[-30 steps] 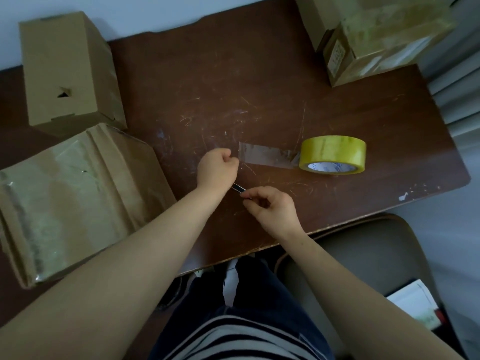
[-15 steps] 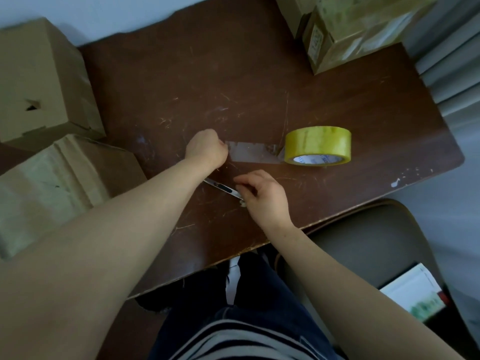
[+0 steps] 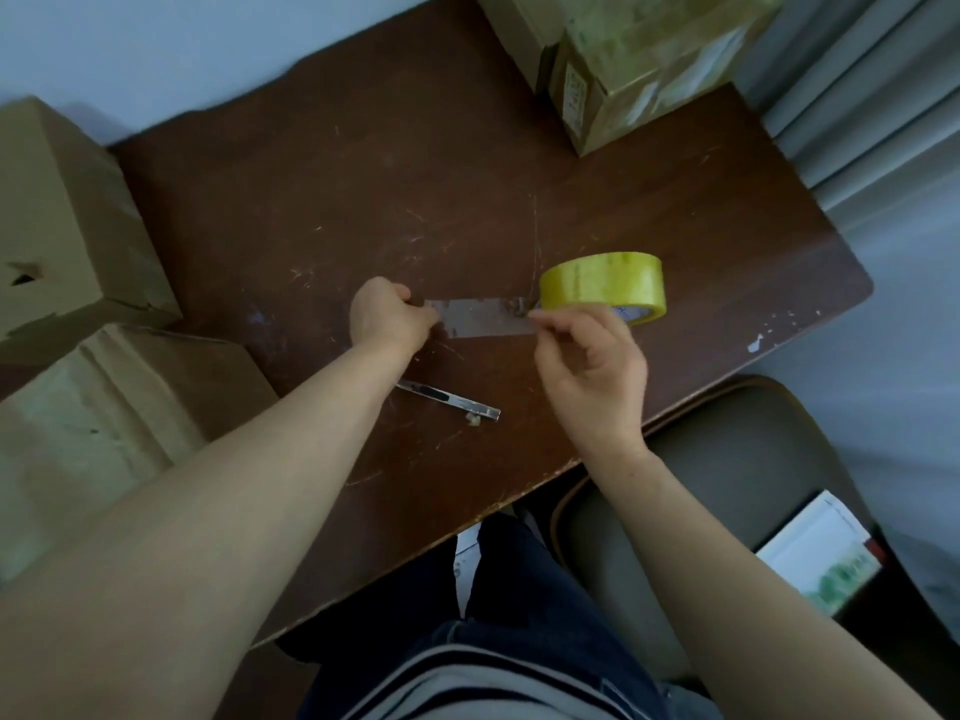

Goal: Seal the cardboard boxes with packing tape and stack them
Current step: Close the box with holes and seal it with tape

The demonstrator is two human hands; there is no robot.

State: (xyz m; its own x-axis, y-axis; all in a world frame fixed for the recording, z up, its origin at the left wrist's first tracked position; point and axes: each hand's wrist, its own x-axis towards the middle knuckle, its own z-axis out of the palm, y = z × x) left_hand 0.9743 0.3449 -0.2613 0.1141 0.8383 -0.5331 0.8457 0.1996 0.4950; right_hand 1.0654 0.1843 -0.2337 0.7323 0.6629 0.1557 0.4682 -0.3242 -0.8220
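Both arms out: left hand (image 3: 392,317) fists one end of the clear tape strip (image 3: 483,318), right hand (image 3: 592,366) pinches the other.

The roll (image 3: 602,285) sits on the desk (image 3: 415,174), toward its right edge. A strip (image 3: 480,318) runs left from the roll, with the left hand (image 3: 387,317) at its left end and the right hand (image 3: 592,363) at its roll end. A cutter (image 3: 449,400) lies on the desk before the strip, toward the near edge. The corner box (image 3: 649,59) sits at the far right corner, with a second box (image 3: 514,33) just left of it. Along the left edge, the far left box (image 3: 57,226) sits behind the near left box (image 3: 119,423). A chair (image 3: 727,485) stands before the near right corner, and a book (image 3: 821,558) lies to its right.
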